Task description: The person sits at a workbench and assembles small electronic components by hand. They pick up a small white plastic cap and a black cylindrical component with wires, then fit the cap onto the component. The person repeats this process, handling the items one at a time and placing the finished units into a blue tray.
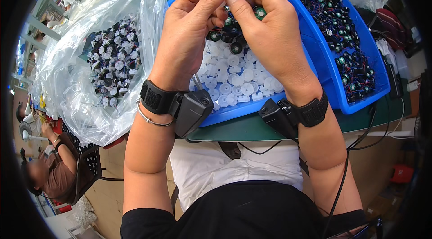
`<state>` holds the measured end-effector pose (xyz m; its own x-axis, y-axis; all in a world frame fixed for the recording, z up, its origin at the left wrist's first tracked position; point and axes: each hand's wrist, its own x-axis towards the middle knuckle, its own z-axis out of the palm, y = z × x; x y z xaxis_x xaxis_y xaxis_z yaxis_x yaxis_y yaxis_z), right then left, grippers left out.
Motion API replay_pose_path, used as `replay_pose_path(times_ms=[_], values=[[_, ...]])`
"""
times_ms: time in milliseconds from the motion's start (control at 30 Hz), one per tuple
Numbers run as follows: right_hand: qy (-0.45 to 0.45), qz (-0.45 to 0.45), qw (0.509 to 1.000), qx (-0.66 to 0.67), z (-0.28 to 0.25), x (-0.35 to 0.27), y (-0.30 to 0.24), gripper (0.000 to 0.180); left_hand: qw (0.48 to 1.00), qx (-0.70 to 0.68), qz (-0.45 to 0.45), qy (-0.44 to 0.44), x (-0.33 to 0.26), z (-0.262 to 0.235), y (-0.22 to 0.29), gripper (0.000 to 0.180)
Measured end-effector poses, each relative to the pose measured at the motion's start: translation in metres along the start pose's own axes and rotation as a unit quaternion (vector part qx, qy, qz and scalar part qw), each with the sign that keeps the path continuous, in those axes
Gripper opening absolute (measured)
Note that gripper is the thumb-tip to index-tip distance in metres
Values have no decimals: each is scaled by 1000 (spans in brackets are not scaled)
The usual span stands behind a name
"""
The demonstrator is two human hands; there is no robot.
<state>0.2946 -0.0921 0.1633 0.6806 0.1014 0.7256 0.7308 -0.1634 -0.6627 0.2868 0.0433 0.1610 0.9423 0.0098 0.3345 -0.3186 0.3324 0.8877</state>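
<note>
My left hand and my right hand meet at the fingertips above a blue tray. Both are closed in a pinch, thumbs against fingers. Thin dark wire ends stick up past the fingertips; what the fingers hold is mostly hidden. Under the hands, the tray holds many translucent white round plastic parts. Behind those lie small round black components with green faces, partly covered by my hands. A slim grey metal piece shows beside my left wrist; I cannot tell whether it is held.
To the right, a second blue tray is filled with wired black components. A clear plastic bag on the left contains many black-and-white parts. Black cables run along the green table's right side. A seated person is at far left.
</note>
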Motion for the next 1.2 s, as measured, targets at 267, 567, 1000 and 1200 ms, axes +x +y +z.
replay_pose_path(times_ms=[267,567,1000,1200], values=[[-6,1,1000,-4,1,-1,0,12,1000,-7,0,5,0,0,0,25],[-1,1,1000,2,0,0,0,14,1000,-14,6,9,0,-1,0,24],[-13,13,1000,-3,0,0,-1,13,999,-30,7,13,2,-3,-1,24],[5,9,1000,-5,0,0,0,13,999,-39,10,12,2,-3,-1,24]])
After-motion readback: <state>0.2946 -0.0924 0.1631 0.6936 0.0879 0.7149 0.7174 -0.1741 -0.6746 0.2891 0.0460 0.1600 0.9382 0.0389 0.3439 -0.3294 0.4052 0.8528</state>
